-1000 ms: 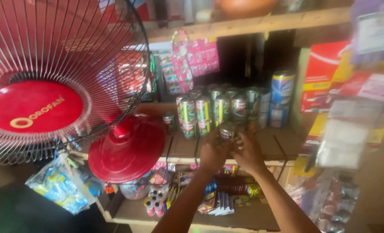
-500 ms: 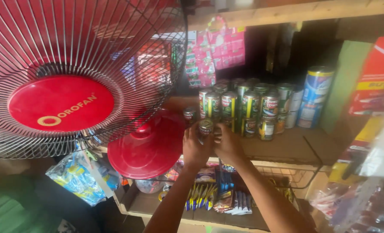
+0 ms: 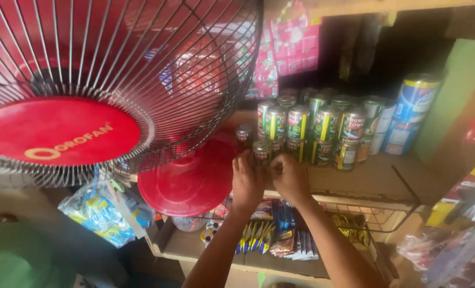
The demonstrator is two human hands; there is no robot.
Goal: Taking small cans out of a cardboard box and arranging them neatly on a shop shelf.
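A red fan guard (image 3: 88,90) hangs at the left above its red round base (image 3: 192,178), which lies just beside the left hand (image 3: 246,181); that hand wraps its fingers around a small tin can (image 3: 262,152) at the front edge of the wooden shelf (image 3: 365,178), so a wide elbow movement risks knocking the base or guard. The right hand (image 3: 290,178) is curled against the same can from the other side, though whether it fully grips cannot be determined. Directly right, the stacked green-labelled cans (image 3: 322,130) and the tall blue cans (image 3: 410,114) stand packed together, and a nudge could topple the upper tier off the shelf.
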